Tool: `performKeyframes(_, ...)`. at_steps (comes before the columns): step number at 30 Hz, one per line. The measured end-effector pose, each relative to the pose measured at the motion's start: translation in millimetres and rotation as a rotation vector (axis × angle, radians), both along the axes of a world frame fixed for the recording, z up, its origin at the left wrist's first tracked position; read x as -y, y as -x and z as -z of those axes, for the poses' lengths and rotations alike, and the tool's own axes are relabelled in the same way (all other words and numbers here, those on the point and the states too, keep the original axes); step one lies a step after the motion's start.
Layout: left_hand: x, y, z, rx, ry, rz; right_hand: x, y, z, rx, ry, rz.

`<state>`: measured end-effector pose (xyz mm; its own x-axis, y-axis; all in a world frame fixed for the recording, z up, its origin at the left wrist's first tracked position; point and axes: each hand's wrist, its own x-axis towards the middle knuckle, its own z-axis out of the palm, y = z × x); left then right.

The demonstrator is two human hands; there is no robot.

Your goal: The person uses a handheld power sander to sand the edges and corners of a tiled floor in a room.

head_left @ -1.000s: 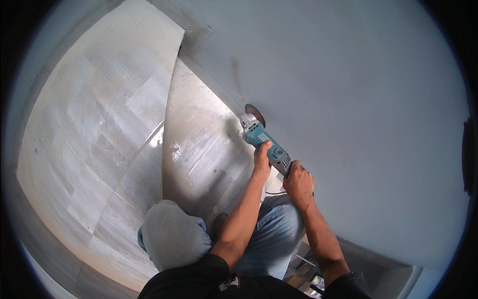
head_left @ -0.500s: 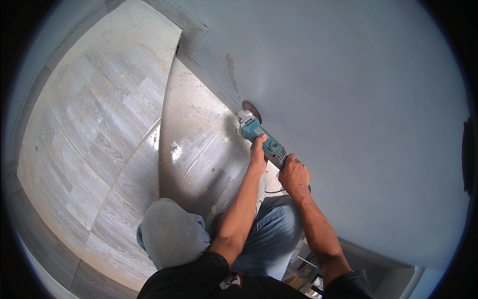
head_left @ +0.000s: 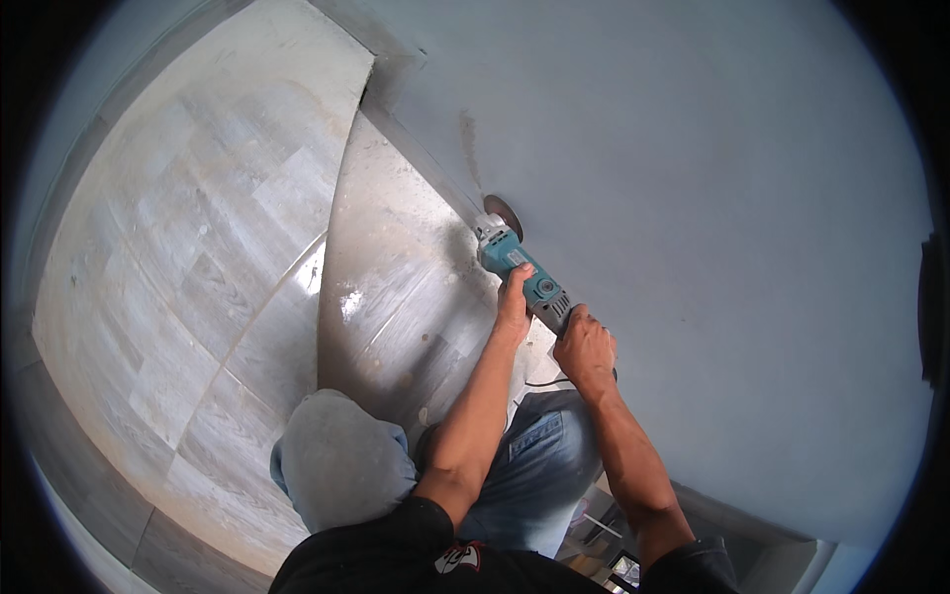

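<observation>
Teal angle grinder, long axis slanting up-left beside the wall: left hand wrapped mid-body, nearer the disc; right hand clasping the rear; disc-to-wall contact unclear.

1. Worn on the person's head, as the left 1 of 2 side-by-side fisheye cameras.
2. Looks steeply down over the black shirt and a raised knee, upright and unmirrored.
3. Takes in the floor at picture left and the blue-grey wall at right.
4. Sits near enough to show the angle grinder small, close to mid-frame, from above.
5. Catches the left forearm and right forearm rising from below.
6. Spans very wide, bowing straight edges.
</observation>
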<state>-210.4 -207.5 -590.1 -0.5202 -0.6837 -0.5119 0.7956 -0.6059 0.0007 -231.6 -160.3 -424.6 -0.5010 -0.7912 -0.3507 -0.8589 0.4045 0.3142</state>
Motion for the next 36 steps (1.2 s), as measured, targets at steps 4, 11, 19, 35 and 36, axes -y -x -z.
performKeyframes(4, 1.8, -4.1, -13.0, 0.001, -0.012, -0.003, -1.2, 0.3, 1.7, -0.028, 0.028, 0.004)
performKeyframes(11, -8.9, -2.4, -14.6, -0.007, -0.083, 0.039, -7.1, 3.2, -3.5, -0.014, -0.004, -0.011)
performKeyframes(19, -4.1, -0.5, -12.1, 0.031, -0.040, -0.004, -4.9, 0.1, -2.6, 0.011, 0.061, 0.000)
performKeyframes(35, -6.5, -8.9, -14.1, 0.096, -0.039, -0.004, -8.3, -10.9, -6.2, 0.025, 0.029, -0.003)
performKeyframes(36, -2.5, -11.4, -11.8, 0.089, -0.025, -0.018, -5.8, -13.0, -5.2, 0.040, 0.051, -0.013)
